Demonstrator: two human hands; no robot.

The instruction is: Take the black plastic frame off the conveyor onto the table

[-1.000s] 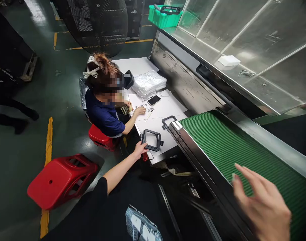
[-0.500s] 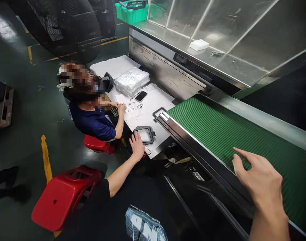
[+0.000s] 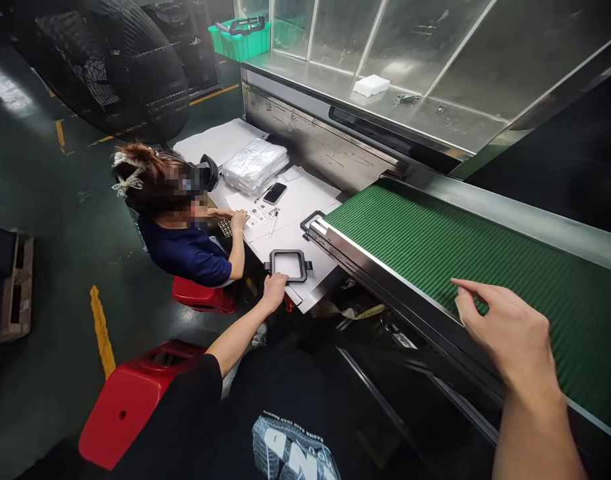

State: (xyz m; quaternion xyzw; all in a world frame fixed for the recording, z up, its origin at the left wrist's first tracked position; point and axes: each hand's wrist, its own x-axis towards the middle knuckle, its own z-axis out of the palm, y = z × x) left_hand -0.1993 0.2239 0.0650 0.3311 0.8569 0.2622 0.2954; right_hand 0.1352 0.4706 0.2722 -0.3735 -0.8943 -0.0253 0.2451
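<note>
My left hand [image 3: 275, 292] is closed on the near edge of a black rectangular frame [image 3: 304, 267], which lies on the white-covered table [image 3: 323, 257]. My right hand [image 3: 508, 330] hovers at the near side of the green conveyor belt [image 3: 435, 233]. Its index finger reaches out with the thumb tip just below and a small gap between them; nothing shows in it. Another black frame [image 3: 310, 220] sits at the belt's end, partly hidden by the conveyor's metal corner.
A co-worker [image 3: 185, 247] sits at the table's left side, hands over a printed sheet. Near them are a phone [image 3: 275, 193], a white pen-like tool [image 3: 274, 223] and a stack of plastic-wrapped packs [image 3: 255, 163]. A red stool [image 3: 125, 413] stands at my left; a green bin [image 3: 240, 43] is behind.
My left hand's fingers have curled from spread to closed on the frame, which has turned slightly. My right hand keeps nearly the same pose, its thumb and index finger closer together. The view has shifted slightly.
</note>
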